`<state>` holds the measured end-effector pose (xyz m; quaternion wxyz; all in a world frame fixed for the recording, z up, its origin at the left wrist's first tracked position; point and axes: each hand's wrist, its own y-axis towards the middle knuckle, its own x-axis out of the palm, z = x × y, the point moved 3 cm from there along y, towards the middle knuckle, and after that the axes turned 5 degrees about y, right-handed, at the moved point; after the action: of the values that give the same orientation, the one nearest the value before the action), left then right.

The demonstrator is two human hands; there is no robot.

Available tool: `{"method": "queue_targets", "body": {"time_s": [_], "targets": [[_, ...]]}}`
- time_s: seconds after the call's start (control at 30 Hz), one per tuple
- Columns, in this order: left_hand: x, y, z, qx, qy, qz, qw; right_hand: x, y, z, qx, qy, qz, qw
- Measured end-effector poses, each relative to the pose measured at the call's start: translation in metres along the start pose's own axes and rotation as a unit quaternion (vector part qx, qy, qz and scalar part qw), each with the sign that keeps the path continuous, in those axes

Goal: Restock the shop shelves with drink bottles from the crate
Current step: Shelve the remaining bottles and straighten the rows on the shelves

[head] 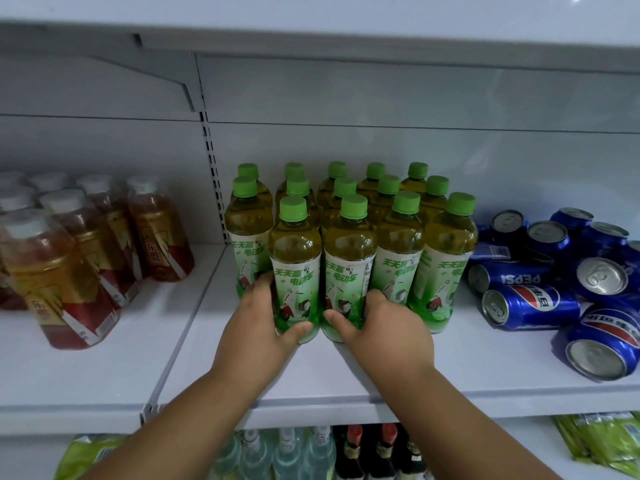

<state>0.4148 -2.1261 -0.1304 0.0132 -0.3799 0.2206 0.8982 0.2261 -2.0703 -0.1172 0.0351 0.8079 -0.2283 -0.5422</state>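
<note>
Head view: two bare forearms reach up from 6 o'clock onto a white shelf [346, 372]. The left hand [258, 327] wraps its grip around the base of the front-left green tea bottle [295, 268], thumb across the front of the label foot, fingers curled round its left side. The right hand [381, 327] grips the neighbouring front bottle [349, 265] the same way, thumb in front, fingers round the right side. The two bottles stand upright, touching or nearly so, at the centre of the frame on the shelf, forming the front row of a block of green-capped bottles [377, 188] that runs back toward 12 o'clock. At 9 o'clock stands a cluster of amber drinks with white caps [69, 258], on the adjoining shelf section. At 3 o'clock lies a loose heap of blue Pepsi cans [540, 303], most on their sides. On the lower shelf at 6 o'clock stand clear bottles [287, 455] and dark ones with red caps [367, 452]; the green packets [602, 441] toward 4 o'clock are too blurred to identify.
</note>
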Motion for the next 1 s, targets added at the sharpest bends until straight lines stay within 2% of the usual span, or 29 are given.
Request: {"method": "queue_targets", "body": {"time_s": [0.83,0.9,1.0], "targets": [[0.001,-0.007,-0.001,-0.013,-0.026,0.016,0.999,-0.009,-0.007,-0.007,0.012,-0.008,-0.046,0.999],[-0.006,-0.022,0.002,-0.033,-0.049,0.063,0.996,-0.014,-0.018,-0.015,-0.029,0.025,-0.046,0.998],[-0.030,-0.052,0.011,-0.029,-0.087,0.157,0.983,-0.021,-0.044,-0.036,-0.161,0.133,-0.024,0.978]]}}
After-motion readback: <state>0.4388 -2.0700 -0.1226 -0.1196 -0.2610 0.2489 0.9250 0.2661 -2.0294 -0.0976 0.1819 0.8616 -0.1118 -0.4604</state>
